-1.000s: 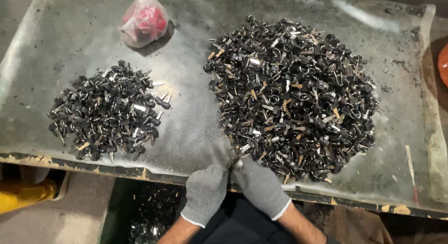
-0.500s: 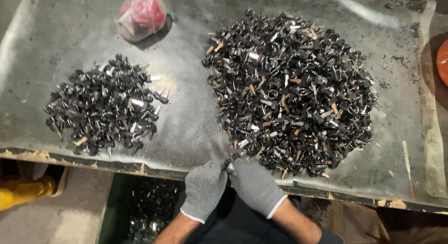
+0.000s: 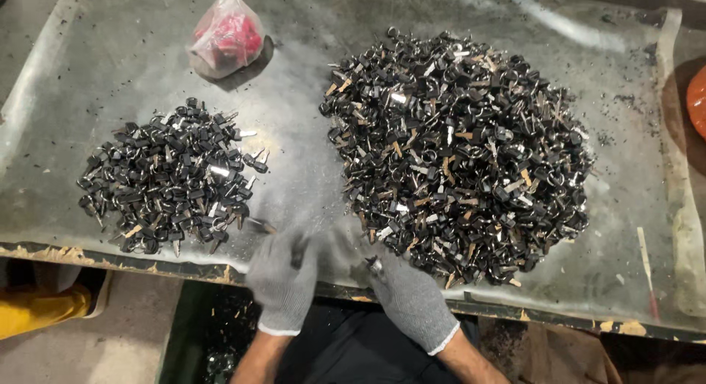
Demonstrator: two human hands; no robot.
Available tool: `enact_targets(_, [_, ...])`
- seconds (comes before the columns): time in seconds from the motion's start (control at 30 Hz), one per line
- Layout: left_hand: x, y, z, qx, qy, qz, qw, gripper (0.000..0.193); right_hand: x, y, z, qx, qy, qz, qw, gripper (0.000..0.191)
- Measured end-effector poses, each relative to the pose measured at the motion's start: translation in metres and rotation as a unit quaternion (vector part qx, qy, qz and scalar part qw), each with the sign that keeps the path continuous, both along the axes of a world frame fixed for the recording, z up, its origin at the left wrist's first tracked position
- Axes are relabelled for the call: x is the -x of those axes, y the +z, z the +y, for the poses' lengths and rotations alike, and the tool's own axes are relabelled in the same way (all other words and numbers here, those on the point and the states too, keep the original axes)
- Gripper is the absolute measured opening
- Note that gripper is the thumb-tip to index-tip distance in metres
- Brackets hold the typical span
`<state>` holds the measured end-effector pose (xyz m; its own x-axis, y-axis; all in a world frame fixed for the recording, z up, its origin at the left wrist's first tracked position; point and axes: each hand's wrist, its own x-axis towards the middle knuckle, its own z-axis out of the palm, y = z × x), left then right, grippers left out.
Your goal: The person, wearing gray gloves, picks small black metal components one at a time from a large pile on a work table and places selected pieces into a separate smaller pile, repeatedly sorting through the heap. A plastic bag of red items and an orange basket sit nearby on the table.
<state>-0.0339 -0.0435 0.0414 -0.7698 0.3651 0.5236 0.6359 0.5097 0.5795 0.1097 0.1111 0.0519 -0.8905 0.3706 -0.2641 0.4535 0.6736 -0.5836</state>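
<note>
Hands, left (image 3: 283, 281) and right (image 3: 408, 299), apart, grips blurred; small key (image 3: 259, 224) lies pointing right.

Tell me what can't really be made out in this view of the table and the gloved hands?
- Left hand: motion blur hides whatever it grips.
- Right hand: a small piece shows at its fingertips, too small to identify.
- Large pile and small pile: single pieces too small to tell apart.
- Plastic bag: red contents are unclear through the film.
- Orange object: cut off by the right edge.
</note>
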Motion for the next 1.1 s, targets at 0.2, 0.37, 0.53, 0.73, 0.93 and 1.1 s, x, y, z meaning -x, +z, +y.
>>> enact_targets(0.2, [-0.004, 0.014, 0.064, 0.068, -0.163, 0.01, 0.984, 0.03, -0.005, -0.015, -0.01, -0.073, 0.024, 0.039, 0.996, 0.047])
enact_targets(0.37, [-0.01, 0.014, 0.061, 0.013, -0.209, -0.065, 0.976, 0.019, -0.023, -0.022, -0.002, -0.067, 0.051, 0.021, 0.996, 0.043])
enact_targets(0.53, [-0.035, 0.006, 0.044, 0.035, -0.266, -0.113, 0.957, 0.021, -0.018, -0.021, 0.008, -0.019, 0.037, -0.031, 0.999, 0.021])
enact_targets(0.73, [-0.018, -0.01, 0.026, 0.232, -0.162, -0.217, 0.934, 0.051, -0.013, 0.0, -0.003, -0.012, 0.0, 0.083, 0.996, 0.045])
enact_targets(0.93, [-0.025, -0.024, 0.017, 0.162, -0.187, -0.108, 0.963, 0.018, 0.01, -0.008, 0.004, -0.012, 0.005, -0.033, 0.999, 0.034])
enact_targets(1.1, [-0.025, -0.021, 0.019, 0.174, -0.174, -0.106, 0.963, 0.02, 0.01, -0.007, 0.005, 0.004, 0.028, -0.018, 0.999, 0.045])
